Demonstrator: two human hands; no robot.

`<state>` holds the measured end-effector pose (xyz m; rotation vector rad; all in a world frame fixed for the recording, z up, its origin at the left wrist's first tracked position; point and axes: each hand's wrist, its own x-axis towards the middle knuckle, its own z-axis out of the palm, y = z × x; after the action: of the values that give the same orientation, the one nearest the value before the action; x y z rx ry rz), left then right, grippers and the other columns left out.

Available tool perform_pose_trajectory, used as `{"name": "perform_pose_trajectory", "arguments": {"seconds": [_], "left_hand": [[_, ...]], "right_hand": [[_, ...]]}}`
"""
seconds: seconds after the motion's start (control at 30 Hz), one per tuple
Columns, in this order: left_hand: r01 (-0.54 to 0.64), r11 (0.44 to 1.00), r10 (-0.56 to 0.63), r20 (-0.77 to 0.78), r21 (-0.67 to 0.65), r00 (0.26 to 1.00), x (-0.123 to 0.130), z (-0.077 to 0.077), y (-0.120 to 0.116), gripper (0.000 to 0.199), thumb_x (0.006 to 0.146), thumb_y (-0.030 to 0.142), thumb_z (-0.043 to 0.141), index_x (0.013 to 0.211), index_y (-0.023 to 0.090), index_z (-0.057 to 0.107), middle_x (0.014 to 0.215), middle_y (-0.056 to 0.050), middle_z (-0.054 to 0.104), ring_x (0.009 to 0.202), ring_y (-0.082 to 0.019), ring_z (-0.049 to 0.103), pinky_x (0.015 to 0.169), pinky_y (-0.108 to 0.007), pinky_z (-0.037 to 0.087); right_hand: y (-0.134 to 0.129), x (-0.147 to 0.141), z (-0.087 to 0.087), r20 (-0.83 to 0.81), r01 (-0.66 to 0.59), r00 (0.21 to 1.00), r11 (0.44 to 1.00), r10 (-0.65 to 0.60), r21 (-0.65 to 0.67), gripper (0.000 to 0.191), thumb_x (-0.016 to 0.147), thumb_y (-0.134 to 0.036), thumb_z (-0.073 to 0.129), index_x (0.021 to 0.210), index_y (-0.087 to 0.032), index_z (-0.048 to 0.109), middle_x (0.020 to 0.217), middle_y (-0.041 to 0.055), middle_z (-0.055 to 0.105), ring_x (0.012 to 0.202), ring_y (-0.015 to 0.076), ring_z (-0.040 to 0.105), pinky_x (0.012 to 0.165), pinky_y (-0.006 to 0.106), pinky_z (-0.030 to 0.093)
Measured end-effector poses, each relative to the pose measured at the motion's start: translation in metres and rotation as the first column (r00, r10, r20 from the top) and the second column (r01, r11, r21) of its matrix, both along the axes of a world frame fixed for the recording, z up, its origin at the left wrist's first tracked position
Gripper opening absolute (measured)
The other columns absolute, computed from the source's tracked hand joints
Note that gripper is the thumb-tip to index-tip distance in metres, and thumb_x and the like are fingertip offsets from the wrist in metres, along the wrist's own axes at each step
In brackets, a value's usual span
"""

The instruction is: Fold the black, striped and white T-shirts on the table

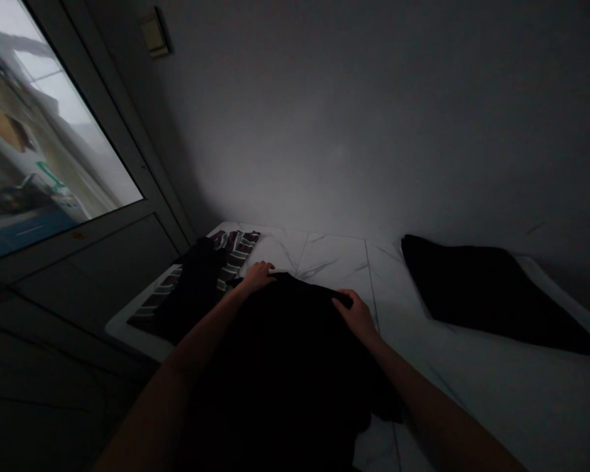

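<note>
A black garment (pixel 295 354) hangs or lies spread across the front middle of the white marbled table (pixel 324 252). My left hand (pixel 258 276) pinches its upper edge near the left end. At the right end of that edge, my right hand (pixel 358 314) grips the cloth between thumb and fingers. The garment is so dark that its folds and exact shape cannot be made out.
Dark clothing (pixel 191 288) lies over a striped cloth (pixel 240 248) on the table's left end. Folded black cloth (pixel 491 288) lies at the right by the wall. A door (pixel 83 269) with a glass pane stands at the left.
</note>
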<state>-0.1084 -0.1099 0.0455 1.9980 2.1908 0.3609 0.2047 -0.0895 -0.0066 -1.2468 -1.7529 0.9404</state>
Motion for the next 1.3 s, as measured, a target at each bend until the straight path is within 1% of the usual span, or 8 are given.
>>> {"name": "perform_pose_trajectory", "arguments": {"seconds": [0.1,0.23,0.47,0.63,0.77,0.87,1.1,1.3], "left_hand": [[0.041,0.999,-0.041,0.042,-0.01,0.998,0.0,0.005,0.006,0.016,0.075,0.025,0.069,0.089,0.017,0.065,0.084,-0.005,0.069,0.085,-0.023,0.066,0.08,-0.032,0.05],[0.069,0.986,-0.086,0.109,0.15,0.99,-0.008,0.035,0.004,0.008,0.082,0.022,0.057,0.089,0.019,0.058,0.095,-0.005,0.066,0.092,-0.02,0.062,0.084,-0.032,0.049],[-0.063,0.795,-0.119,0.256,0.604,0.959,-0.026,0.14,-0.005,0.021,0.078,0.012,0.048,0.095,0.023,0.048,0.084,0.0,0.06,0.079,-0.017,0.056,0.078,-0.032,0.047],[-0.079,0.583,-0.15,0.202,0.808,0.968,-0.016,0.207,-0.011,0.022,0.075,0.01,0.052,0.092,0.023,0.053,0.087,-0.002,0.059,0.081,-0.017,0.056,0.077,-0.031,0.047],[-0.107,0.462,-0.118,0.18,0.88,0.977,-0.01,0.234,-0.013,0.018,0.071,0.013,0.053,0.087,0.022,0.055,0.094,-0.003,0.059,0.082,-0.017,0.055,0.075,-0.031,0.048],[-0.151,0.475,-0.108,0.228,0.867,0.968,-0.013,0.243,-0.012,0.015,0.074,0.019,0.052,0.088,0.022,0.055,0.096,-0.003,0.059,0.083,-0.017,0.056,0.073,-0.03,0.048],[-0.105,0.637,-0.02,0.152,0.764,0.988,-0.028,0.262,0.001,0.009,0.076,0.026,0.054,0.083,0.022,0.056,0.09,-0.003,0.064,0.089,-0.022,0.06,0.082,-0.035,0.049],[-0.084,0.67,0.014,0.102,0.738,0.995,-0.037,0.31,0.014,0.006,0.078,0.02,0.055,0.084,0.019,0.056,0.087,0.0,0.06,0.082,-0.017,0.055,0.081,-0.03,0.043]], "right_hand": [[0.003,0.004,0.007,0.035,-0.055,0.998,0.994,0.059,-0.092,0.032,0.073,-0.041,0.066,0.1,-0.023,0.064,0.104,0.0072,0.072,0.101,0.0261,0.067,0.093,0.042,0.05],[0.01,0.017,0.03,0.031,-0.286,0.952,0.921,0.304,-0.265,0.042,0.065,-0.033,0.077,0.104,-0.02,0.066,0.103,0.0075,0.074,0.096,0.0264,0.069,0.089,0.041,0.053],[0.021,0.041,0.1,0.193,-0.508,0.8,0.813,0.568,-0.283,0.041,0.061,-0.035,0.078,0.098,-0.019,0.072,0.094,0.0058,0.074,0.09,0.0259,0.067,0.083,0.037,0.052],[0.03,0.056,0.152,0.426,-0.405,0.81,0.91,0.403,-0.091,0.027,0.065,-0.041,0.077,0.079,-0.02,0.069,0.08,0.0049,0.069,0.081,0.0246,0.064,0.074,0.034,0.049],[0.031,0.072,0.185,0.317,-0.307,0.916,0.939,0.248,0.153,0.033,0.066,-0.046,0.077,0.083,-0.021,0.064,0.088,0.0054,0.067,0.084,0.0224,0.061,0.076,0.034,0.049],[0.033,0.081,0.201,0.181,-0.293,0.948,0.941,0.262,0.172,0.035,0.069,-0.054,0.073,0.079,-0.022,0.061,0.078,0.0024,0.064,0.078,0.0207,0.059,0.072,0.033,0.048],[0.039,0.089,0.22,0.029,-0.341,0.94,0.937,0.339,0.082,0.051,0.069,-0.072,0.066,0.078,-0.022,0.063,0.072,0.0012,0.062,0.067,0.0177,0.056,0.063,0.03,0.046],[0.057,0.105,0.258,-0.003,-0.466,0.885,0.884,0.466,0.032,0.065,0.061,-0.083,0.065,0.075,-0.02,0.064,0.072,0.0018,0.063,0.064,0.0166,0.056,0.059,0.029,0.047]]}}
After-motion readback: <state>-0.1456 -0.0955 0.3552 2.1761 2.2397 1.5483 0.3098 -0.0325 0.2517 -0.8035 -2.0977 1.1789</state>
